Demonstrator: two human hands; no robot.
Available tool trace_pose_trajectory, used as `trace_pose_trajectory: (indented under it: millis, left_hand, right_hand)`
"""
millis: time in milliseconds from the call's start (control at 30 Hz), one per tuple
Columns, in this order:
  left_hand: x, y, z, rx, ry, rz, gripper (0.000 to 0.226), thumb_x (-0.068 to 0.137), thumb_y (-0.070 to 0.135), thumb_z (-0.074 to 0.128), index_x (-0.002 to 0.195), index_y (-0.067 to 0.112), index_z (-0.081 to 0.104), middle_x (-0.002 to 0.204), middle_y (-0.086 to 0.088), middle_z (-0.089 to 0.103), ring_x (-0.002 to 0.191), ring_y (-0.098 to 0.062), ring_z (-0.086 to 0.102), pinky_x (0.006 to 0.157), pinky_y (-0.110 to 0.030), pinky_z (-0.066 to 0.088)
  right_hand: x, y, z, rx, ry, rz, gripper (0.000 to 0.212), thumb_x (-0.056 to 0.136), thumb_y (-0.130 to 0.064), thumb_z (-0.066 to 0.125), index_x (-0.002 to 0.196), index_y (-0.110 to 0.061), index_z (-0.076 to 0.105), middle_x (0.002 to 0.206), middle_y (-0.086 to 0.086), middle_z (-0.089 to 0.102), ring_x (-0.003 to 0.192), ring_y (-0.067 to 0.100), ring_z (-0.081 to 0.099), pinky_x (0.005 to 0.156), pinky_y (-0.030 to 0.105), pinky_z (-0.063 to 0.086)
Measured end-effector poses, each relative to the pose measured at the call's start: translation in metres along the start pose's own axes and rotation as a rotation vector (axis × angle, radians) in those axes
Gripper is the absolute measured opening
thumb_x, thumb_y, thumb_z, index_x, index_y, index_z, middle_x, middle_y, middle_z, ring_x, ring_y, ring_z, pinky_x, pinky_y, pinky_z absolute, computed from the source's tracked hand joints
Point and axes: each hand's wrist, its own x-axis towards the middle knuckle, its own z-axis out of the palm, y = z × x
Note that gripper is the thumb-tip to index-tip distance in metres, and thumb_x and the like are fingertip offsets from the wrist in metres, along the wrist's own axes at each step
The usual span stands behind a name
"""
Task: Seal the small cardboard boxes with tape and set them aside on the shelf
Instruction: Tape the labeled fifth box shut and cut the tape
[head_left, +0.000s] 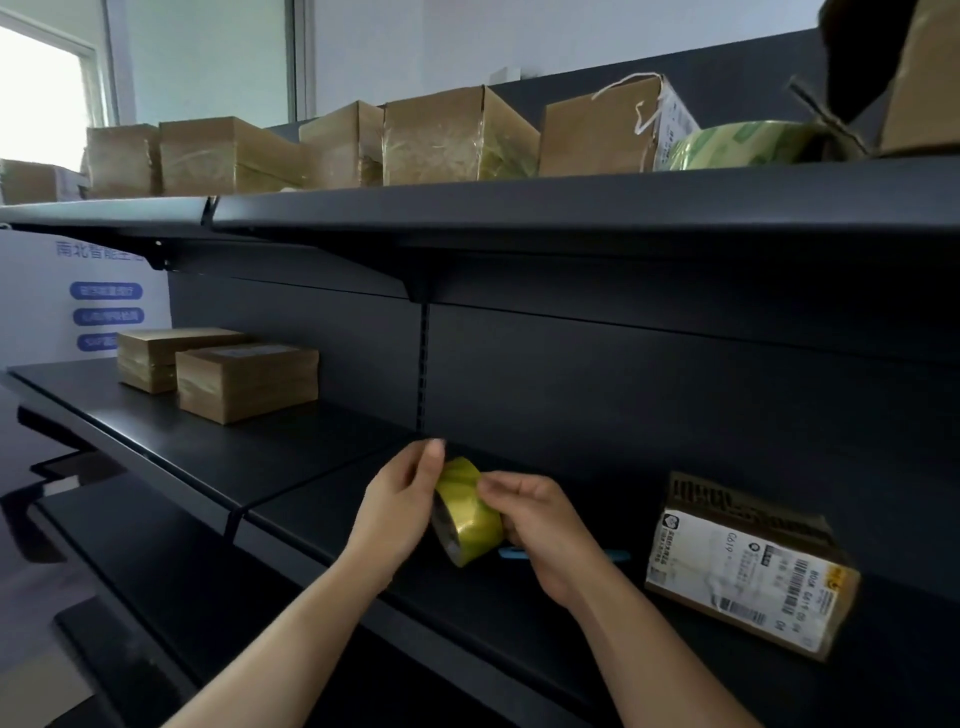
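Observation:
A yellow-green roll of tape (470, 512) is held between both hands above the dark middle shelf (322, 457). My left hand (397, 506) grips its left side, thumb and fingertips at the top edge. My right hand (540, 525) holds the right side, its fingers pinching at the roll's surface. A small cardboard box (748, 566) with a white shipping label lies on the shelf to the right of my hands. Two taped small boxes (244, 379) sit at the shelf's left end.
A blue-handled tool (511, 553) lies on the shelf under my right hand, mostly hidden. The top shelf (519, 208) carries several taped boxes and a second green tape roll (748, 143). A white poster (78, 296) stands at the left.

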Motion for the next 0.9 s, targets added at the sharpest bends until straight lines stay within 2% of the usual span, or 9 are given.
trace_pose_trajectory:
  millis: [100,167,233,300,367,433,633,767,900]
  left_hand:
    - [-0.005,-0.004,0.002,0.188,-0.156,0.29,0.051,0.08,0.055,0.055,0.127,0.036,0.051,0.118,0.02,0.053,0.108,0.006,0.052,0.088,-0.008,0.041]
    - [-0.004,-0.004,0.002,0.217,-0.248,0.28,0.056,0.079,0.048,0.063,0.131,0.036,0.047,0.119,0.019,0.052,0.108,0.01,0.05,0.089,-0.006,0.04]
    - [-0.001,-0.002,0.002,0.127,-0.288,0.186,0.05,0.083,0.037,0.066,0.13,0.036,0.049,0.12,0.015,0.055,0.109,0.009,0.051,0.092,-0.01,0.041]
    - [0.001,0.001,0.002,0.021,-0.297,0.118,0.043,0.086,0.03,0.066,0.127,0.034,0.053,0.12,0.009,0.059,0.112,-0.001,0.055,0.097,-0.021,0.045]
    - [0.004,0.005,0.002,-0.112,-0.268,0.017,0.037,0.089,0.025,0.063,0.124,0.031,0.057,0.116,0.003,0.064,0.11,-0.011,0.06,0.096,-0.03,0.048]
    - [0.006,0.009,0.001,-0.221,-0.219,-0.11,0.032,0.091,0.025,0.06,0.123,0.028,0.059,0.114,0.0,0.066,0.106,-0.016,0.062,0.092,-0.034,0.051]
    - [0.012,0.014,-0.001,-0.295,-0.162,-0.423,0.028,0.092,0.039,0.054,0.112,0.022,0.065,0.108,-0.008,0.069,0.103,-0.027,0.064,0.08,-0.038,0.051]
    - [0.016,0.012,-0.001,-0.321,-0.196,-0.622,0.039,0.088,0.044,0.055,0.111,0.014,0.065,0.109,-0.013,0.069,0.103,-0.031,0.063,0.09,-0.042,0.049]
    - [0.018,0.014,-0.005,-0.417,-0.231,-0.723,0.037,0.088,0.046,0.048,0.101,0.015,0.065,0.102,-0.01,0.067,0.09,-0.028,0.061,0.072,-0.035,0.046]
  right_hand:
    - [0.001,0.001,-0.001,0.04,0.013,-0.006,0.02,0.097,-0.024,0.056,0.101,-0.018,0.075,0.096,0.003,0.075,0.094,0.018,0.068,0.083,0.03,0.051]
    - [0.002,0.001,-0.002,0.096,0.011,0.003,0.022,0.097,-0.025,0.056,0.105,-0.015,0.073,0.098,0.005,0.075,0.092,0.016,0.069,0.075,0.025,0.051]
    - [0.002,0.001,-0.003,0.13,0.003,0.018,0.023,0.097,-0.026,0.056,0.106,-0.013,0.073,0.1,0.006,0.075,0.094,0.017,0.069,0.076,0.026,0.052]
    - [0.003,0.001,-0.003,0.173,-0.008,0.024,0.023,0.096,-0.025,0.056,0.107,-0.012,0.072,0.103,0.008,0.074,0.1,0.021,0.068,0.086,0.033,0.053]
    - [0.004,0.001,-0.004,0.193,-0.026,0.009,0.023,0.096,-0.022,0.056,0.111,-0.013,0.071,0.107,0.007,0.073,0.106,0.022,0.066,0.097,0.038,0.05]
    - [0.002,0.001,-0.003,0.155,-0.037,-0.021,0.023,0.095,-0.017,0.057,0.114,-0.017,0.071,0.109,0.004,0.073,0.108,0.019,0.065,0.101,0.038,0.047]
    - [-0.004,-0.003,-0.002,0.089,-0.058,-0.048,0.026,0.092,-0.014,0.061,0.116,-0.018,0.07,0.109,-0.002,0.073,0.107,0.011,0.065,0.097,0.029,0.049]
    - [-0.006,-0.005,-0.001,0.112,-0.078,-0.049,0.028,0.092,-0.014,0.062,0.118,-0.016,0.068,0.11,-0.001,0.072,0.108,0.011,0.065,0.091,0.023,0.049]
    - [-0.011,-0.006,-0.001,0.083,-0.089,-0.058,0.026,0.09,-0.011,0.061,0.114,-0.016,0.07,0.108,-0.002,0.073,0.106,0.009,0.065,0.086,0.017,0.048]
